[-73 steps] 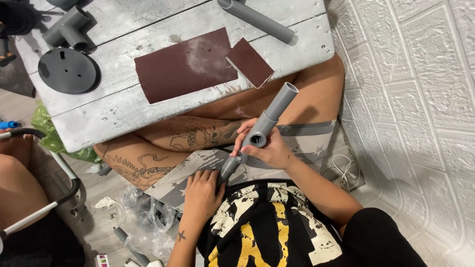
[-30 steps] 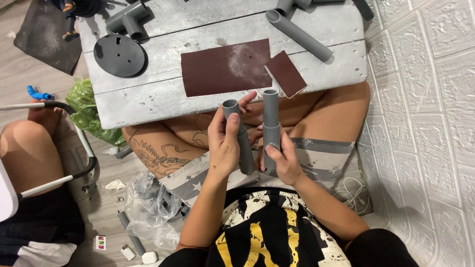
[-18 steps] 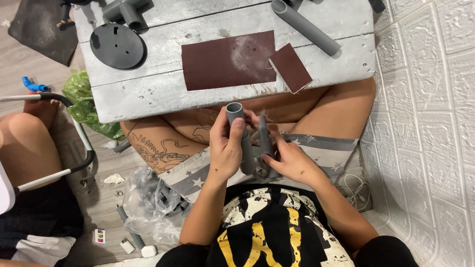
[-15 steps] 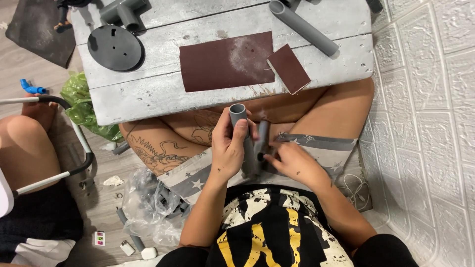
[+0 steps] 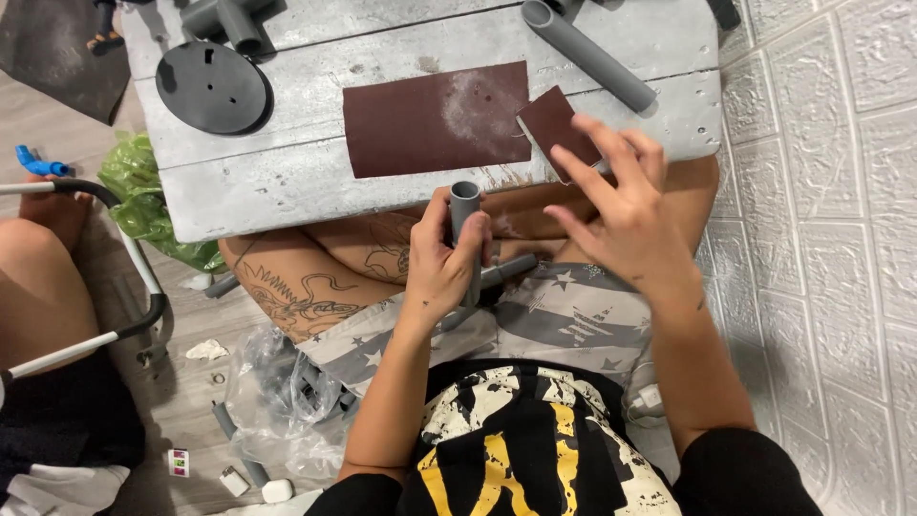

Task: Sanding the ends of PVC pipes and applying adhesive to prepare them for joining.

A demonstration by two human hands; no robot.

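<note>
My left hand (image 5: 441, 269) grips a short grey plastic pipe (image 5: 465, 208) held upright over my lap. A second grey pipe (image 5: 506, 271) lies across my thighs behind it. My right hand (image 5: 626, 215) is open, fingers spread, reaching up to the small dark red-brown sandpaper piece (image 5: 555, 126) at the near edge of the grey wooden table (image 5: 287, 191); the fingertips touch or hover at it. A larger sheet of the same sandpaper (image 5: 435, 118), dusted white, lies flat on the table to its left.
A long grey pipe (image 5: 587, 55) lies at the table's back right; a black round disc (image 5: 210, 86) and grey pipe fittings (image 5: 227, 17) sit back left. A white textured wall (image 5: 831, 191) is at right. Another person's leg (image 5: 38, 287), a green bag (image 5: 143, 196), clear plastic (image 5: 287, 392) are on the floor left.
My right hand let go of the second pipe, which now rests on my lap, and reached up to the small sandpaper. My left hand keeps its pipe upright.
</note>
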